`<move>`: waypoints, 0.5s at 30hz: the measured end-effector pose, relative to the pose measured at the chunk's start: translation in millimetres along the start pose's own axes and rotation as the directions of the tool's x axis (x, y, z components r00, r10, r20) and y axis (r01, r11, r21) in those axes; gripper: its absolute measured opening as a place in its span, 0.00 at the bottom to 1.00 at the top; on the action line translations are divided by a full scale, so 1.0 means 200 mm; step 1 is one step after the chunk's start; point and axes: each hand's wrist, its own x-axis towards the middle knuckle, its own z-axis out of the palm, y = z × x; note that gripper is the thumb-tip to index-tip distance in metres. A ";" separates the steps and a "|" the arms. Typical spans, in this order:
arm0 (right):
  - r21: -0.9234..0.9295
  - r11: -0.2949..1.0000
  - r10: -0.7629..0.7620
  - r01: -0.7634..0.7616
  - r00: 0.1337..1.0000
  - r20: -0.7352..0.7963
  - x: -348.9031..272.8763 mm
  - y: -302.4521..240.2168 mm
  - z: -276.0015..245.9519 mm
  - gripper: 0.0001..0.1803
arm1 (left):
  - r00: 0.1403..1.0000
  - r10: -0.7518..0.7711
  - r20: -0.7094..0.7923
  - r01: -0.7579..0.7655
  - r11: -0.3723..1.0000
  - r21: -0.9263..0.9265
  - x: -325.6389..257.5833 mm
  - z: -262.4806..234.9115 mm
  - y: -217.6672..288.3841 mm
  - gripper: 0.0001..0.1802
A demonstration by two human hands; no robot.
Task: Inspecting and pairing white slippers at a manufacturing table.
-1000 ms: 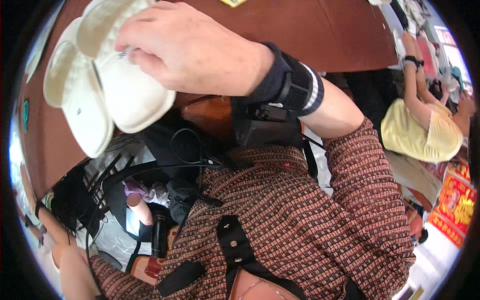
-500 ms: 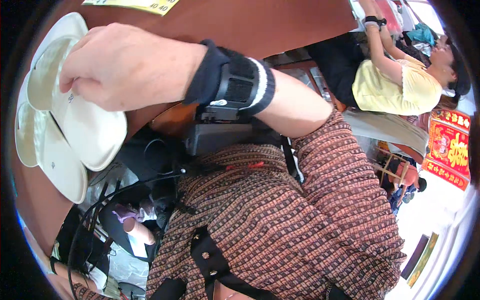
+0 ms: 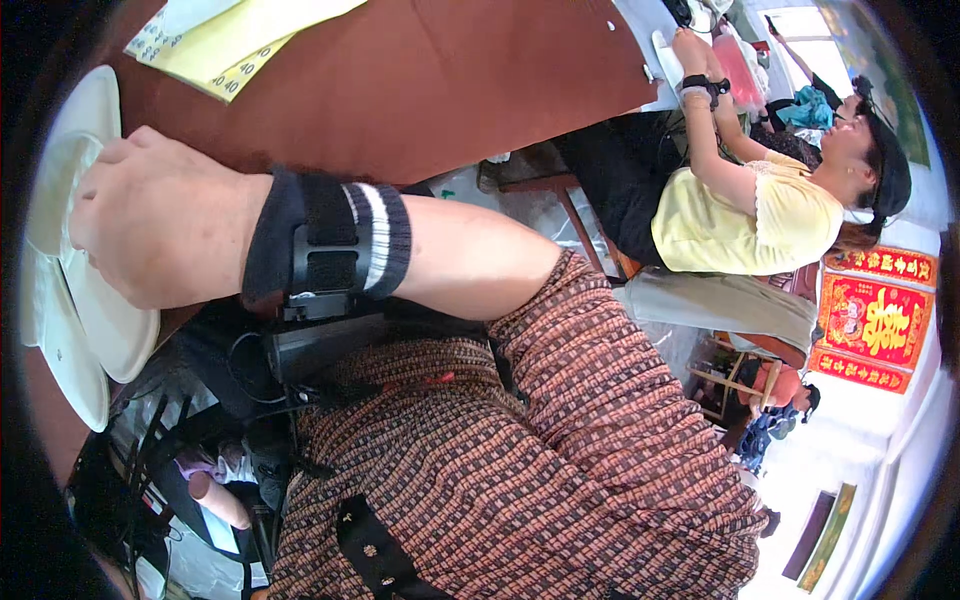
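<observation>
At the far left, several white slippers [image 3: 62,345] with pale upper parts lie side by side on the brown table [image 3: 450,100]. My right hand [image 3: 160,220] reaches across from the right and rests over the middle of one of them, palm down. Its fingers are curled, and the tips are hidden behind the hand, so what they pinch does not show. A black band with a white stripe and a buckle-like fitting [image 3: 335,245] wraps the right wrist. My left hand is out of the picture.
Yellow and white printed sheets [image 3: 225,45] lie at the table's far left. A co-worker in a yellow top [image 3: 745,215] sits at the right, hands raised over a work surface. Below the table edge are a black bag [image 3: 225,365] and cables. Red posters [image 3: 875,315] hang on the wall.
My right hand has shifted left and lower in the picture, and it now covers more of the slipper. The view has turned, showing more of the sheets and the co-worker.
</observation>
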 end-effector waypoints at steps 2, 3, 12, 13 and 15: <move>0.006 1.000 -0.006 0.006 1.000 -0.012 -0.01 0.01 0.00 0.08 | 1.000 -0.007 -0.001 0.007 0.999 0.034 0.02 0.02 -0.02 0.25; 0.018 1.000 -0.001 0.001 1.000 -0.018 -0.02 0.03 0.01 0.08 | 1.000 -0.006 -0.004 0.006 0.999 0.050 0.05 0.04 -0.03 0.25; 0.143 0.989 -0.012 0.032 0.990 -0.142 0.02 0.08 0.00 0.05 | 0.970 0.140 -0.201 -0.144 0.990 -0.005 0.96 0.69 0.15 0.26; 0.185 0.983 0.004 0.016 0.994 -0.109 0.01 0.08 0.00 0.04 | 0.962 0.156 -0.223 -0.162 0.987 -0.010 1.07 0.73 0.21 0.26; 0.236 0.971 0.008 0.023 0.991 -0.131 0.00 0.07 0.01 0.04 | 0.947 0.181 -0.264 -0.189 0.982 -0.002 1.28 0.75 0.30 0.26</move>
